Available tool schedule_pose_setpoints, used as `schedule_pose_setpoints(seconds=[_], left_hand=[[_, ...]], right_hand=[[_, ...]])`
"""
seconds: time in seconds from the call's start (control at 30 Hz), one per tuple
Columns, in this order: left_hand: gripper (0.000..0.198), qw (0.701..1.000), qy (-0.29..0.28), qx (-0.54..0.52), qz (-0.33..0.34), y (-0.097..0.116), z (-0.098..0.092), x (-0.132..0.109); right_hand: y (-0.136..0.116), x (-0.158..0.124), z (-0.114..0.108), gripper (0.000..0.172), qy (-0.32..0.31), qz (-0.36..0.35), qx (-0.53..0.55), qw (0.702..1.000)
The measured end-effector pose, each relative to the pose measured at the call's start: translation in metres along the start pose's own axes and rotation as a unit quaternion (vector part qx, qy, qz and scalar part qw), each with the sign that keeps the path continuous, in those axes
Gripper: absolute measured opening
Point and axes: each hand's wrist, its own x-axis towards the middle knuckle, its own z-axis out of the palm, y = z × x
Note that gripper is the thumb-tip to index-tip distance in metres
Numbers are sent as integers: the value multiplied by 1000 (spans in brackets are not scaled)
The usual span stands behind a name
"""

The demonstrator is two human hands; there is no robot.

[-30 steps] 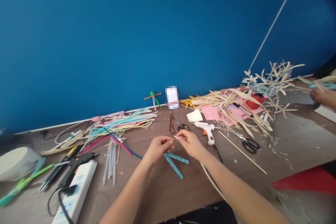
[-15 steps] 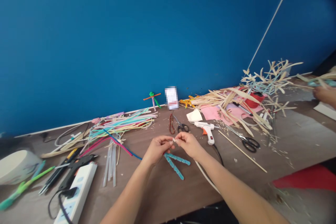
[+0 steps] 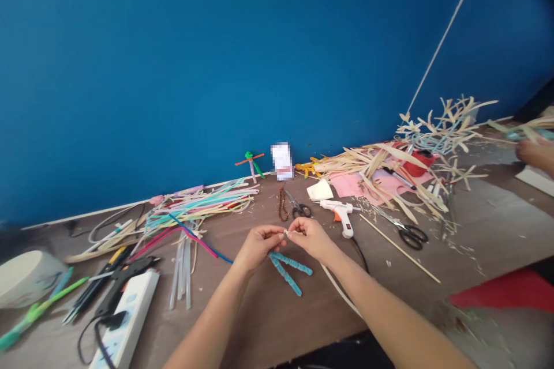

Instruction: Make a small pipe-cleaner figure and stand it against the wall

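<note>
At the lower centre of the frame, the left hand [image 3: 261, 247] and right hand [image 3: 312, 238] pinch a small pale piece [image 3: 285, 233] between their fingertips. Blue pipe cleaners [image 3: 285, 275] fork out just below the left hand.

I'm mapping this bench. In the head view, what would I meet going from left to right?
Round white thing, power strip, clear sticks, left hand, pale piece, right hand, white glue gun, wooden stick, co-worker's hand.
</note>
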Motion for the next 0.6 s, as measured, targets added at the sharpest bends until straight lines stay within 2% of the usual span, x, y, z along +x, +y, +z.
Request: schedule_pose_setpoints(seconds=[0.27,0.6], left_hand=[[27,1000,-11,1,2,-4,-3,3],[19,999,19,29,18,-1,0,2]], right_hand=[[-2,-3,3,11,-12,17,24,999],[-4,-3,2,12,-22,30,46,998]])
